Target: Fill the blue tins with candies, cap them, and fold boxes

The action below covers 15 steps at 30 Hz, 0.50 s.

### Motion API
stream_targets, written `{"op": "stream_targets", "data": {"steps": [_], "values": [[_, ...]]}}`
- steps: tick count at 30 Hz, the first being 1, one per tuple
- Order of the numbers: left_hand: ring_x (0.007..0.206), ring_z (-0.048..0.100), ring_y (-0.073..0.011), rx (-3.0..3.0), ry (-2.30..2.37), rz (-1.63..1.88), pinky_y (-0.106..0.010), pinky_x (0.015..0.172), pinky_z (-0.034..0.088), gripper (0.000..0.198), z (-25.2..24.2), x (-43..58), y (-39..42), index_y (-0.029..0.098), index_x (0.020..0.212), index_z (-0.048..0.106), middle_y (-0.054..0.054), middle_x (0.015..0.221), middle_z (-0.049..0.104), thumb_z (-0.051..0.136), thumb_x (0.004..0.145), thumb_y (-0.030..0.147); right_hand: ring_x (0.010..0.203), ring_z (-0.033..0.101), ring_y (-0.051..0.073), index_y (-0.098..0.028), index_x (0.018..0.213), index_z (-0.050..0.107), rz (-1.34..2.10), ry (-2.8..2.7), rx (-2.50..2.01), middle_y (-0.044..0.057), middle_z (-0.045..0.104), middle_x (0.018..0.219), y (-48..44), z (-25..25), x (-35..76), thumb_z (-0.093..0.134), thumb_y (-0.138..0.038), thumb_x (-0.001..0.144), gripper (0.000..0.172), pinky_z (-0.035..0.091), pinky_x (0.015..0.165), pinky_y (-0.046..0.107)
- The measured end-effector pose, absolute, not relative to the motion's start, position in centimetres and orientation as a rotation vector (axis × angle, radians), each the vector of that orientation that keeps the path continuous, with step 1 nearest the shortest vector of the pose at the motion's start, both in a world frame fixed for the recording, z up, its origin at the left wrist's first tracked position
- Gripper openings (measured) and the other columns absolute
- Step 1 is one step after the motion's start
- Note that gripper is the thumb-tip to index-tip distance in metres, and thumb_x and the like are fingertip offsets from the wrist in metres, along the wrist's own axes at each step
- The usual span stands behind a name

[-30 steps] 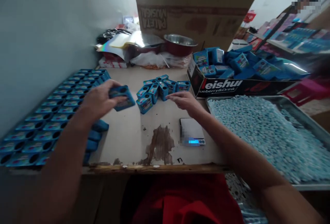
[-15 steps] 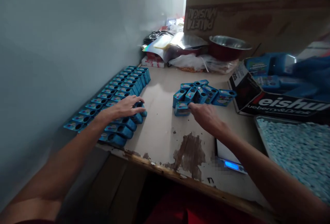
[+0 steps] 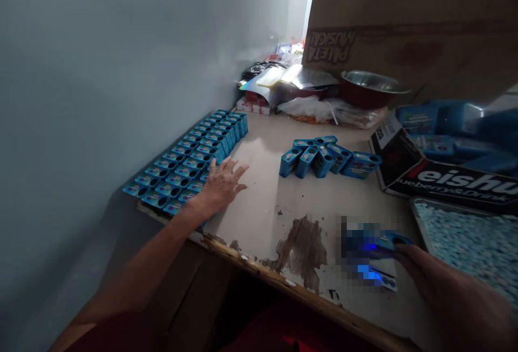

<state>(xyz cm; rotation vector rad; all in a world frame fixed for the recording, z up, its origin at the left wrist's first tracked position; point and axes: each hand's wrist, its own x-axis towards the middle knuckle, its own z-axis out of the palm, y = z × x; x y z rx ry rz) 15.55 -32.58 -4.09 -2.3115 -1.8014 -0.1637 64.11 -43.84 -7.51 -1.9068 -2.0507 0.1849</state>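
Observation:
My left hand [image 3: 222, 183] lies open and flat, fingers spread, on the near end of several rows of small blue boxes [image 3: 194, 153] lined up along the wall. My right hand [image 3: 441, 282] is at the lower right, holding a small blue box [image 3: 390, 242] over the small scale [image 3: 370, 271]; the fingers are only partly visible. A loose cluster of blue boxes [image 3: 324, 157] stands in the middle of the worn table [image 3: 263, 206].
A metal tray of pale blue pellets [image 3: 473, 244] sits at the right. Behind it is a dark carton [image 3: 437, 174] of more blue boxes. A large cardboard box [image 3: 404, 39], metal bowls [image 3: 370, 85] and plastic bags crowd the back. The wall runs along the left.
My left hand set its blue box into the rows and now rests flat on them. My right hand took a box from the cluster and drew it back over the scale. View turned left.

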Motion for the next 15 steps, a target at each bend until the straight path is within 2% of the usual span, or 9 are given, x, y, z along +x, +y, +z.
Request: {"op": "stream_targets", "data": {"steps": [4,7,10,11,13,15], "values": [[0.140,0.049,-0.0335,-2.467,-1.641,-0.271,-0.063,0.119,0.032,0.047,-5.0,20.7,-35.1,0.025,0.138,0.059,-0.015,0.148,0.056,0.069,0.093,0.031,0.060,0.068,0.036,-0.045,0.098,0.073,0.356,-1.898,-1.963,0.010,0.073,0.075,-43.6,-5.3,62.9,0.058,-0.057,0.084,0.024,0.045,0.052,0.047],[0.136,0.054,-0.0333,-2.585,-1.516,-0.340,-0.061,0.118,0.035,0.040,-6.4,23.9,-36.6,0.024,0.130,0.065,-0.014,0.144,0.060,0.071,0.091,0.027,0.078,0.070,0.028,-0.031,0.093,0.075,0.715,-1.620,-1.835,0.007,0.074,0.085,-42.8,-2.6,63.3,0.068,-0.053,0.082,0.026,0.054,0.067,0.039],[0.127,0.061,-0.0331,-2.671,-1.403,-0.451,-0.062,0.116,0.037,0.031,-8.1,25.4,-36.2,0.024,0.123,0.068,-0.013,0.138,0.064,0.070,0.092,0.028,0.068,0.063,0.014,-0.022,0.087,0.071,1.152,-0.962,-1.638,0.002,0.067,0.077,-42.1,-1.3,65.9,0.077,-0.031,0.077,0.015,0.055,0.063,0.022],[0.124,0.063,-0.0331,-2.695,-1.373,-0.501,-0.062,0.115,0.039,0.029,-8.7,25.7,-35.7,0.024,0.121,0.069,-0.013,0.137,0.065,0.069,0.093,0.030,0.067,0.063,0.011,-0.020,0.088,0.070,1.221,-0.736,-1.592,0.001,0.067,0.077,-42.1,-1.3,67.0,0.078,-0.019,0.073,0.017,0.056,0.063,0.019],[0.122,0.064,-0.0325,-2.756,-1.326,-0.610,-0.058,0.113,0.044,0.026,-9.5,26.4,-34.4,0.023,0.118,0.070,-0.012,0.134,0.066,0.067,0.094,0.034,0.075,0.068,0.010,-0.017,0.094,0.071,1.270,-0.427,-1.547,0.003,0.071,0.085,-42.5,-1.8,68.6,0.073,-0.001,0.066,0.032,0.059,0.070,0.014],[0.122,0.064,-0.0304,-2.836,-1.293,-0.722,-0.050,0.109,0.050,0.026,-9.8,27.4,-33.4,0.023,0.117,0.070,-0.011,0.133,0.066,0.064,0.095,0.036,0.088,0.073,0.011,-0.014,0.100,0.073,1.306,-0.302,-1.547,0.008,0.074,0.097,-43.3,-2.8,69.3,0.069,0.006,0.067,0.038,0.060,0.081,0.014]]}}
